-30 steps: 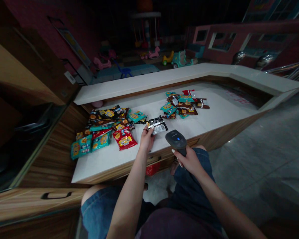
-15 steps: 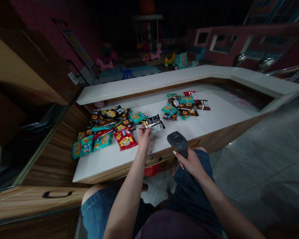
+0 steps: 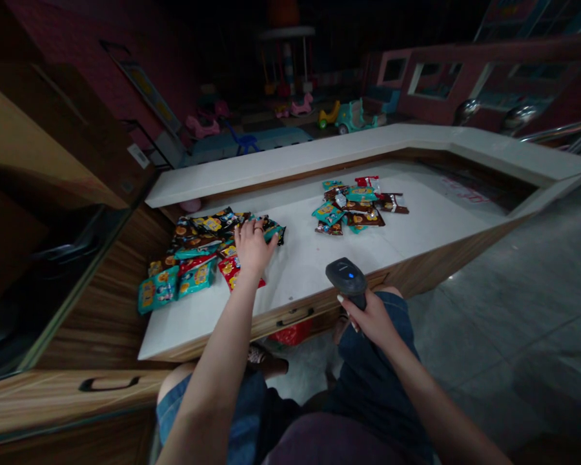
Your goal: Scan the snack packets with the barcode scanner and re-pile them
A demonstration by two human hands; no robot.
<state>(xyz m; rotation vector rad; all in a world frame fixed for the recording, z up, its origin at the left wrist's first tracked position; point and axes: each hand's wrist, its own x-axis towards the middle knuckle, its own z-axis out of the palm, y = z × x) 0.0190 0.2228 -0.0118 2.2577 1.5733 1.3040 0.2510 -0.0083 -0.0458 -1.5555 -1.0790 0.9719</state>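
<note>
The person's left hand (image 3: 255,248) is over the left pile of snack packets (image 3: 198,248), palm down, with the fingers spread and the thumb out to the right. It doesn't look closed on anything, but I can't see under the palm. A blue-green packet (image 3: 272,229) peeks out just past the fingers, on the far side. A red packet (image 3: 229,270) lies nearer, partly hidden by the wrist.

The right hand (image 3: 368,316) is wrapped around the handle of a black scanner (image 3: 346,276). The scanner is by the near edge of the worktop (image 3: 300,268), well apart from the right pile of packets (image 3: 361,203), which sits farther back.

I think the step now is sorting through the left pile. To lift one packet, the left fingers would need to close on its edge, while the scanner stays steady.
</note>
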